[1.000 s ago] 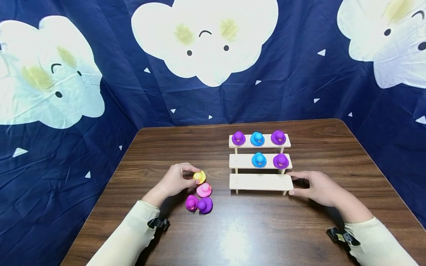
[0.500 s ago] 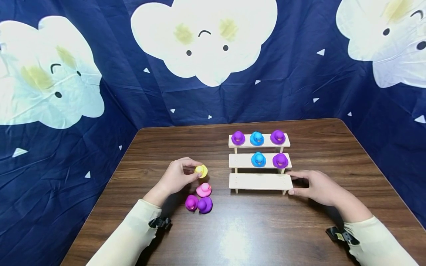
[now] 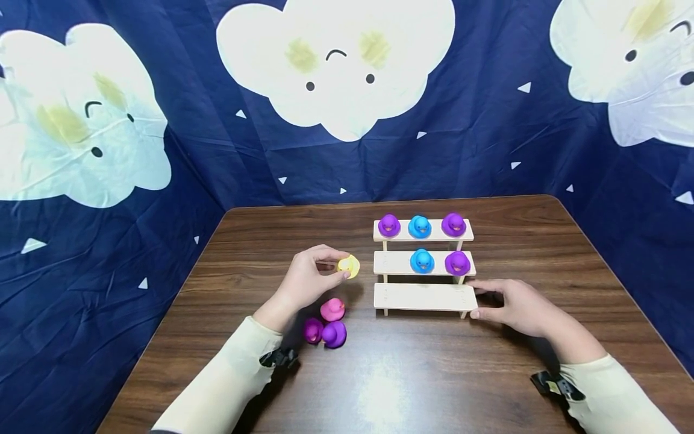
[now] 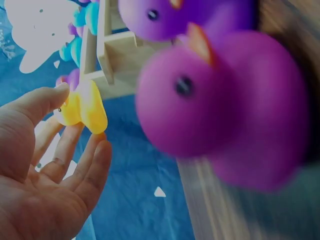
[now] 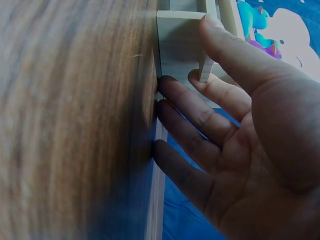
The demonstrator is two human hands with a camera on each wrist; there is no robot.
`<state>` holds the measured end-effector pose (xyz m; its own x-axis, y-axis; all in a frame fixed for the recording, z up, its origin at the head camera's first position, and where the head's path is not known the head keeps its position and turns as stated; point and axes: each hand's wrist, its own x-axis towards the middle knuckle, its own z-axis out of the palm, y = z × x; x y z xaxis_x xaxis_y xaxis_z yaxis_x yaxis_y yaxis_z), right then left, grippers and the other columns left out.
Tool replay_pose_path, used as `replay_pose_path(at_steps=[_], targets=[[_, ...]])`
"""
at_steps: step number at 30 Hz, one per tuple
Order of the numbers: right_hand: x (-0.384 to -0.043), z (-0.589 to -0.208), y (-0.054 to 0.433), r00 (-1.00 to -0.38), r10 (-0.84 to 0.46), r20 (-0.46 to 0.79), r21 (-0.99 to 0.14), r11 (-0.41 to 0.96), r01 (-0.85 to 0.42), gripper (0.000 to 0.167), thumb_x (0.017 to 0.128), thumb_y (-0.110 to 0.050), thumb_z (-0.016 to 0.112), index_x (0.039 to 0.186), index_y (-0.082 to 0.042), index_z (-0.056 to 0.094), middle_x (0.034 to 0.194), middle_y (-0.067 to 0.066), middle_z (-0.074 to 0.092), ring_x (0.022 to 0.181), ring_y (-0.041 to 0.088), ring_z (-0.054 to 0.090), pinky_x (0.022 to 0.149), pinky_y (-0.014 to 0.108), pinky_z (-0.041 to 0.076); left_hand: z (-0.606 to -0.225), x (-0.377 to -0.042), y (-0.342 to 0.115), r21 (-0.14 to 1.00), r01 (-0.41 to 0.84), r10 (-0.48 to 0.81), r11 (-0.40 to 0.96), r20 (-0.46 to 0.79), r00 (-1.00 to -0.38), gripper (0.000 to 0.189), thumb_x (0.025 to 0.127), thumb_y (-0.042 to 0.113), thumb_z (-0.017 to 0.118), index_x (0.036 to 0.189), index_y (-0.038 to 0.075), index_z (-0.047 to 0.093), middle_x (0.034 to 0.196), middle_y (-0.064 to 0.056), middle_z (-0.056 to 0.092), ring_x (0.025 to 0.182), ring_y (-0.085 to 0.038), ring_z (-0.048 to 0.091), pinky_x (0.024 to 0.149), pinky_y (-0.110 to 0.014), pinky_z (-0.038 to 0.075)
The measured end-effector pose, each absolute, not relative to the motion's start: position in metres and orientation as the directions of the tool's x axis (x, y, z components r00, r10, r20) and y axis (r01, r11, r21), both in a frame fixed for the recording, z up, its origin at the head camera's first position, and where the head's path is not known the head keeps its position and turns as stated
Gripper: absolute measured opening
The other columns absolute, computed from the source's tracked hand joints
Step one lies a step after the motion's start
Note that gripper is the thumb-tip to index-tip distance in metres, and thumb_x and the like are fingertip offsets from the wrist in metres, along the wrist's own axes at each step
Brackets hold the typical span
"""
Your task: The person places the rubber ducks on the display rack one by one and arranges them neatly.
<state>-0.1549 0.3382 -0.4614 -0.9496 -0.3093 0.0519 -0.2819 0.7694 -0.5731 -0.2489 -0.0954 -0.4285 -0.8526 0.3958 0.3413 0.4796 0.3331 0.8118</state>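
My left hand [image 3: 306,278] pinches a yellow rubber duck [image 3: 349,266] between thumb and fingers, raised above the table just left of the wooden tiered stand [image 3: 425,296]. In the left wrist view the same yellow duck [image 4: 82,107] shows at the fingertips. At the stand's lower right end, my right hand [image 3: 517,306] holds the bottom step, thumb in front and index finger behind. The right wrist view shows that thumb and index finger on the step's end [image 5: 182,45]. A pink duck [image 3: 332,310], a magenta duck [image 3: 312,331] and a purple duck [image 3: 334,334] sit below my left hand.
On the top step stand a purple duck [image 3: 389,225], a blue duck [image 3: 420,226] and another purple duck [image 3: 453,225]. The middle step bears a blue duck [image 3: 422,261] and a purple duck [image 3: 458,263]. A dark blue cloud-print cloth [image 3: 190,150] surrounds the wooden table [image 3: 434,374].
My left hand has lifted the yellow duck from beside the pink one and carried it right and away from me, closer to the stand. The right hand stays where it was.
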Motion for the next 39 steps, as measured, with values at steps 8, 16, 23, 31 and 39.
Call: replay_pose_path(at_steps=[8, 16, 23, 31, 39], targets=[[-0.155, -0.463, 0.339, -0.947, -0.316, 0.060, -0.570, 0.768, -0.292, 0.061, 0.088, -0.046, 0.084, 0.139, -0.016, 0.069, 0.124, 0.000, 0.075, 0.122, 0.032, 0.064, 0.100, 0.059, 0.052, -0.420, -0.250, -0.068, 0.772, 0.522, 0.390, 0.363, 0.382, -0.838, 0.029, 0.082, 0.006, 0.089, 0.110, 0.009, 0.080, 0.103, 0.002, 0.078, 0.093, -0.018, 0.073, 0.086, -0.042, 0.063], [-0.156, -0.463, 0.339, -0.950, -0.307, 0.050, -0.579, 0.767, -0.279, 0.061, 0.088, -0.047, 0.084, 0.139, -0.015, 0.069, 0.123, 0.000, 0.075, 0.122, 0.032, 0.064, 0.100, 0.061, 0.052, -0.418, -0.252, -0.045, 0.709, 0.599, 0.437, 0.372, 0.436, -0.787, 0.030, 0.084, 0.009, 0.088, 0.113, 0.009, 0.081, 0.105, 0.002, 0.076, 0.094, -0.017, 0.071, 0.082, -0.041, 0.063], [-0.156, -0.463, 0.339, -0.950, -0.308, 0.051, -0.576, 0.768, -0.280, 0.061, 0.088, -0.047, 0.084, 0.139, -0.016, 0.069, 0.123, -0.001, 0.075, 0.121, 0.030, 0.065, 0.099, 0.058, 0.053, -0.419, -0.252, -0.031, 0.690, 0.611, 0.464, 0.389, 0.426, -0.776, 0.032, 0.086, 0.010, 0.088, 0.116, 0.007, 0.079, 0.112, 0.001, 0.077, 0.096, -0.017, 0.072, 0.085, -0.037, 0.062], [-0.156, -0.462, 0.339, -0.949, -0.310, 0.052, -0.571, 0.771, -0.283, 0.063, 0.089, -0.048, 0.083, 0.140, -0.015, 0.069, 0.125, 0.000, 0.074, 0.123, 0.032, 0.064, 0.100, 0.060, 0.052, -0.419, -0.251, -0.017, 0.674, 0.595, 0.475, 0.438, 0.389, -0.790, 0.030, 0.086, 0.015, 0.088, 0.115, 0.013, 0.080, 0.110, 0.004, 0.076, 0.100, -0.012, 0.070, 0.086, -0.035, 0.062], [-0.156, -0.462, 0.339, -0.949, -0.311, 0.052, -0.574, 0.769, -0.283, 0.061, 0.089, -0.046, 0.084, 0.139, -0.015, 0.069, 0.124, 0.001, 0.074, 0.123, 0.033, 0.064, 0.100, 0.061, 0.052, -0.421, -0.251, -0.014, 0.665, 0.590, 0.476, 0.458, 0.377, -0.795, 0.031, 0.086, 0.016, 0.088, 0.116, 0.014, 0.080, 0.110, 0.006, 0.075, 0.097, -0.010, 0.069, 0.084, -0.035, 0.062]])
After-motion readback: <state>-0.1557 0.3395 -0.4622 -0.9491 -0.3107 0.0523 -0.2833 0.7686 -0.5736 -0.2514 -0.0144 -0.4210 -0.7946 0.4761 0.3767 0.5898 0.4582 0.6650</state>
